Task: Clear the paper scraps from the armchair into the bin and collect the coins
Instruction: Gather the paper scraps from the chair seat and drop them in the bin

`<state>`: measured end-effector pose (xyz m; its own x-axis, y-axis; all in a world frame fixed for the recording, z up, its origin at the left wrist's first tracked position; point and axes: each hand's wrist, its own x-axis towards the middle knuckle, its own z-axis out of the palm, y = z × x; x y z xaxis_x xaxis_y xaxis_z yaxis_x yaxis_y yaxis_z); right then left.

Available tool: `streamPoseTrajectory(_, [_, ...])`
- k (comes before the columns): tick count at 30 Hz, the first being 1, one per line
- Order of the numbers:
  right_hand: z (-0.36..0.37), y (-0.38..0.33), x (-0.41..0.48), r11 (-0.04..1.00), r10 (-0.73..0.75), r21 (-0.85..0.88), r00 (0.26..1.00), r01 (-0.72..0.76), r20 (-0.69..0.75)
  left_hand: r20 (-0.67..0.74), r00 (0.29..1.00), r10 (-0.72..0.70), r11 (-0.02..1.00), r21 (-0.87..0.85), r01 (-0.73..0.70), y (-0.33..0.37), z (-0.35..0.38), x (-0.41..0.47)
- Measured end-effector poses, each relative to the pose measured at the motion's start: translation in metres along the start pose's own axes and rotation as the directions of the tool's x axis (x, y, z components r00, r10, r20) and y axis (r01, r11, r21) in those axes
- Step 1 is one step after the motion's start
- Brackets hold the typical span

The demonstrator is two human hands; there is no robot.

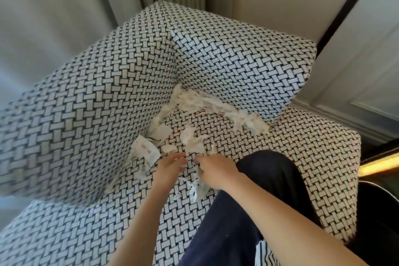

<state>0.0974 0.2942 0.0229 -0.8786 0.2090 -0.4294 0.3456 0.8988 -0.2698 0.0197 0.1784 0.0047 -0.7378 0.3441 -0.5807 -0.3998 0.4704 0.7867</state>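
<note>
The armchair (90,101) has a black-and-white woven pattern. White paper scraps (207,103) lie heaped along the crease where the seat meets the back cushion, and more are strewn over the seat. A printed slip (145,150) leans against the left arm. My right hand (216,170) grips a bunch of torn scraps (197,188) that hang below its fingers. My left hand (170,165) reaches onto the seat beside it, fingers stretched toward small scraps. No coins show in view.
My knee in dark trousers (272,175) rests on the seat at the right. A loose cushion (244,67) stands against the chair back. Grey curtains (54,6) hang behind, and a dark rounded rim (380,188) shows at the right edge.
</note>
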Motion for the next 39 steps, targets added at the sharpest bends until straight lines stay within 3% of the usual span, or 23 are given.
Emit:
streamPoseTrajectory(5, [0.011, 0.003, -0.006, 0.98, -0.03, -0.194, 0.997, 0.044, 0.073, 0.007, 0.999, 0.045, 0.992, 0.116, -0.046, -0.016, 0.001, 0.0])
streamPoseTrajectory(9, [0.012, 0.002, -0.004, 0.966, -0.045, -0.25, 0.996, 0.063, 0.077, 0.019, 0.995, 0.098, 0.985, 0.143, -0.1, -0.026, 0.002, 0.001])
streamPoseTrajectory(15, [0.015, 0.008, 0.003, 0.999, 0.014, 0.035, 0.999, -0.012, -0.051, 0.125, 0.966, 0.228, 0.906, 0.335, -0.257, -0.038, 0.0, -0.002])
streamPoseTrajectory(20, [0.012, 0.011, 0.002, 0.975, 0.047, 0.22, 0.993, -0.022, -0.107, 0.241, 0.895, 0.374, 0.683, 0.582, -0.442, -0.051, 0.004, 0.003])
streamPoseTrajectory(25, [0.004, 0.012, 0.0, 0.929, 0.083, 0.371, 0.976, -0.003, -0.202, 0.277, 0.848, 0.452, 0.475, 0.73, -0.491, -0.053, 0.011, 0.013])
streamPoseTrajectory(32, [-0.002, 0.018, 0.002, 0.773, 0.231, 0.634, 0.918, 0.027, -0.321, 0.302, 0.83, 0.47, 0.446, 0.73, -0.518, -0.041, 0.011, 0.015])
streamPoseTrajectory(37, [-0.004, 0.019, 0.002, 0.722, 0.266, 0.691, 0.904, 0.043, -0.334, 0.277, 0.802, 0.53, 0.564, 0.591, -0.577, -0.047, -0.007, 0.016])
streamPoseTrajectory(39, [-0.004, 0.019, 0.001, 0.71, 0.265, 0.702, 0.903, 0.053, -0.337, 0.291, 0.761, 0.579, 0.542, 0.56, -0.626, -0.05, -0.017, 0.017])
